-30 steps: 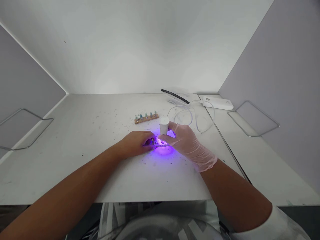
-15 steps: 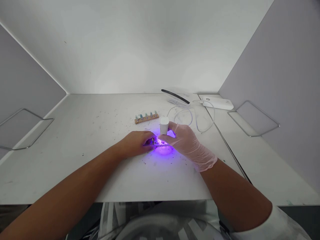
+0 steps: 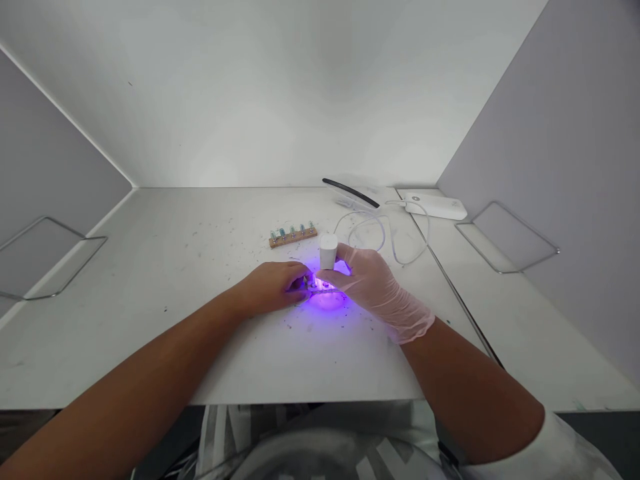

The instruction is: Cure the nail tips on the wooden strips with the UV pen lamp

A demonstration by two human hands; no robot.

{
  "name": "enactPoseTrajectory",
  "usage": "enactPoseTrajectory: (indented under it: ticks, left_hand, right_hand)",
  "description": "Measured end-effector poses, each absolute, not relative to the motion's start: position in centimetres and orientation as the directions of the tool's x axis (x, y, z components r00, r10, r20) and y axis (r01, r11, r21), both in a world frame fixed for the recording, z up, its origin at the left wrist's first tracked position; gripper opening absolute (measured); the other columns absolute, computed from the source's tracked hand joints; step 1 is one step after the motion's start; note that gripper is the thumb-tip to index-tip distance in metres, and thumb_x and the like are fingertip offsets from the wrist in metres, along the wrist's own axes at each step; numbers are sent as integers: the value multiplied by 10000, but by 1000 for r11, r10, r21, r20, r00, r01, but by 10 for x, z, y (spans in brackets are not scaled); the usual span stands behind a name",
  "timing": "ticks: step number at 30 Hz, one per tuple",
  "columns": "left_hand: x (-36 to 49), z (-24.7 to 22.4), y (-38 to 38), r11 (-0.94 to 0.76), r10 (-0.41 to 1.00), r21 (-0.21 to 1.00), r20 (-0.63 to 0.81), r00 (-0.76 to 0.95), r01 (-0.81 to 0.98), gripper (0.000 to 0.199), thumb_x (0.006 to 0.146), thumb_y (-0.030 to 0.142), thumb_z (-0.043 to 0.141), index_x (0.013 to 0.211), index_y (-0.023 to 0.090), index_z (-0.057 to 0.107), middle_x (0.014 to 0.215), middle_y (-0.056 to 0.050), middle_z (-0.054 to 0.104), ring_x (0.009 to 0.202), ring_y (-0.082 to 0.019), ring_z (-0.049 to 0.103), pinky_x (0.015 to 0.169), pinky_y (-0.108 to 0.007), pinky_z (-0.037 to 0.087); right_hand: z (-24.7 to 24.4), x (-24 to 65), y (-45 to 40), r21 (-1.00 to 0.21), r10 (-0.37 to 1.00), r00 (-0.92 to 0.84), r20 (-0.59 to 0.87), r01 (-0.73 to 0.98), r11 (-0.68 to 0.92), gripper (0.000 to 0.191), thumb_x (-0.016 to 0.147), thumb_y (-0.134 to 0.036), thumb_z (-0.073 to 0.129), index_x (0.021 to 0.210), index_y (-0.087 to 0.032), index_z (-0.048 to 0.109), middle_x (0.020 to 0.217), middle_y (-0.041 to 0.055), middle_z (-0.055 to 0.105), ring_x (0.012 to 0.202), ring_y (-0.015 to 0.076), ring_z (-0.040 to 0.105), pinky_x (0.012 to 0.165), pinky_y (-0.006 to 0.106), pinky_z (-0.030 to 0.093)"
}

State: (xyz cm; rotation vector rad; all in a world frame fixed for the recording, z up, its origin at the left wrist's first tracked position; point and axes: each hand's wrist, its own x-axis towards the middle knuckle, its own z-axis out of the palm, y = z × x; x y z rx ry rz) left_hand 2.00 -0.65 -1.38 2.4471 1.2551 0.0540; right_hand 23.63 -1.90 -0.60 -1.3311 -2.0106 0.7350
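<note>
My gloved right fingers [image 3: 338, 277] grip the white UV lamp [image 3: 328, 251] over a small strip [image 3: 324, 291] whose left end my bare left fingers [image 3: 298, 269] pinch, well back from the counter's [image 3: 320, 360] front edge.

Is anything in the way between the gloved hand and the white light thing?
Just the thin glove: the right hand holds the white lamp through it. The wooden strip lies farther back, out of the way.
</note>
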Motion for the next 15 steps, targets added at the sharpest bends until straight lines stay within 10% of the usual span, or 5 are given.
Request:
enactPoseTrajectory:
  ticks: [15]
  left_hand:
    - [19, -14, -7, -529, 784, 362, -138, 605, 768, 241, 857, 432, 518, 910, 212, 602, 810, 5, 617, 671, -130, 520, 587, -262, 356]
  right_hand:
    - [-3, 236, -20, -736, 938, -304, 166, 595, 322, 257, 803, -474, 642, 918, -249, 685, 523, -80, 480, 462, 79, 390, 554, 249, 351]
